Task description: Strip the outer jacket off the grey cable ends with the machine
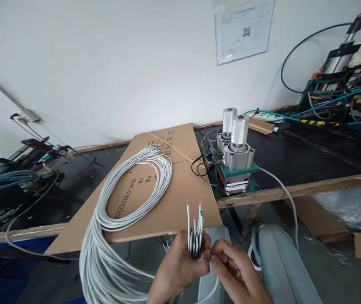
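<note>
My left hand (185, 264) is closed around a bunch of white cable ends (195, 234) that point upward, with small coloured wire tips showing. Close against it, my right hand (236, 266) pinches the end of a single white cable (212, 289), which curves down below the fingers. The pinched tip itself is mostly hidden between thumb and finger. To the left, a large coil of white cable (104, 198) lies on a flattened cardboard sheet (183, 202) and hangs over its front edge toward my lap.
A pneumatic press with two silver cylinders (238, 147) stands on the black workbench (275, 164), right of the cardboard. Further right is another machine (335, 67) with blue hoses. Tools and hoses (12, 177) occupy the left bench. A paper sheet (244, 31) hangs on the wall.
</note>
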`<state>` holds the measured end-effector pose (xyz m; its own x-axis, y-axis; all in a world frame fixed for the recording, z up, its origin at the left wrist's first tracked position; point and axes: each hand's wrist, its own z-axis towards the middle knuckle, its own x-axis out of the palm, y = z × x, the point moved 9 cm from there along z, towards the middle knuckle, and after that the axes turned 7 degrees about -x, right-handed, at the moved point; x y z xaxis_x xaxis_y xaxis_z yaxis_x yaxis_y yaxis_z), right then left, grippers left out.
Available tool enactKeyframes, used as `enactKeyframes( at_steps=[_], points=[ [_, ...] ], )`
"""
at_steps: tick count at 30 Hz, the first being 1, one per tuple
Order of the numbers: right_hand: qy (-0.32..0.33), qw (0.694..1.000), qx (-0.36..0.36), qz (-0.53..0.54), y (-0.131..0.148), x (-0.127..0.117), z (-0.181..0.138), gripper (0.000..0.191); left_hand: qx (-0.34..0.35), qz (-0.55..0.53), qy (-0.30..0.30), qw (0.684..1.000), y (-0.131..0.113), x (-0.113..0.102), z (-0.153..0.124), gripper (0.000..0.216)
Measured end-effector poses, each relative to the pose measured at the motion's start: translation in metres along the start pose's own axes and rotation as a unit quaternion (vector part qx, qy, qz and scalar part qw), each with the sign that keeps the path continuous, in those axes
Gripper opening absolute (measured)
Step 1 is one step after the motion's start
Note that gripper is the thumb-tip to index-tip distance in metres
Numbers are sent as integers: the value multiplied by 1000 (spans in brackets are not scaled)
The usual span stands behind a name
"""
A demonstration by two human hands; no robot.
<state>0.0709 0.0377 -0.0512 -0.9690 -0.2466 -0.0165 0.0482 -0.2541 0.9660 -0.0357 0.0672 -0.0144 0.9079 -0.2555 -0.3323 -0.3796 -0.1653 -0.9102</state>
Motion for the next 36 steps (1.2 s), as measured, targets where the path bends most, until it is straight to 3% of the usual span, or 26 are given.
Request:
enactKeyframes(
  at_steps=[7, 12, 16, 29, 36],
  points=[
    [16, 1000, 9, -15, -8, -3, 0, 43, 8, 13, 17, 1000, 0, 3, -1, 10],
    [-7, 994, 77, 73, -8, -5, -2, 48, 9, -65, 44, 997, 10, 5, 1, 11],
    [21, 982, 124, 139, -8, 3, -5, 49, 0, -110, 69, 992, 16, 7, 3, 13],
    [9, 970, 136, 199, -16, 3, -6, 53, -2, -161, 107, 981, 11, 10, 3, 12],
    [29, 979, 126, 158, -17, 3, -5, 54, 3, -141, 81, 987, 14, 9, 4, 14]
  ],
)
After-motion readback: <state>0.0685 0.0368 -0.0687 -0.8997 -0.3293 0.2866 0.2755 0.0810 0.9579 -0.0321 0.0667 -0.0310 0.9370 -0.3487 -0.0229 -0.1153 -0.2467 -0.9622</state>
